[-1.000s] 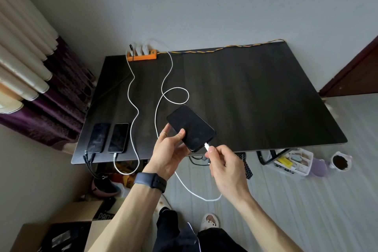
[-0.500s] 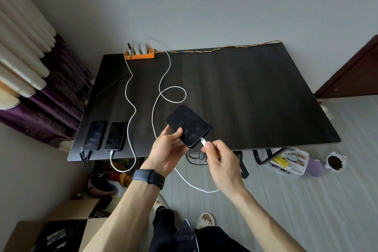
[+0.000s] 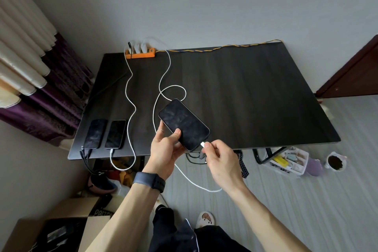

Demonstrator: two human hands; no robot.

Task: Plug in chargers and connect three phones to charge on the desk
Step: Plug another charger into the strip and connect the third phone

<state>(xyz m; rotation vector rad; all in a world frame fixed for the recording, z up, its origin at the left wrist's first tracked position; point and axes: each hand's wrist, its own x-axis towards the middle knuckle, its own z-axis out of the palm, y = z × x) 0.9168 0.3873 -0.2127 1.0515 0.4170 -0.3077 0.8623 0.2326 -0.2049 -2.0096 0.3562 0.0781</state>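
- The phone (image 3: 184,125) is held at the centre of the frame, above the near edge of the desk (image 3: 255,98), screen up and dark, its bottom end pointed to the lower right.
- It is gripped from the lower left by the left hand (image 3: 165,149), with the thumb curled onto the screen and the fingers underneath.
- A white plug (image 3: 203,144) is pinched between thumb and forefinger of the right hand (image 3: 221,157) and is touching the phone's bottom edge; whether it is fully seated cannot be told.
- The plug's cable (image 3: 159,96) is hung in a slack curve below the hands, is looped on the desk just behind the phone, and is run to the strip (image 3: 140,54).
- Two more phones (image 3: 95,134) (image 3: 115,134) are laid flat, side by side, at the lower left corner of the desk, screens dark. A black lead (image 3: 86,154) is attached to the left one and a white lead (image 3: 131,96) to the right one.
- The orange strip is set at the far edge, upper left of centre, with white chargers (image 3: 139,47) plugged in; a braided cord (image 3: 214,49) is run along the far edge to the upper right.
- A dark watch (image 3: 149,181) is worn on the left wrist.
- Curtains (image 3: 30,63) are seen at the left; a white organiser (image 3: 288,160) and a cup (image 3: 335,162) are seen on the floor at the right.
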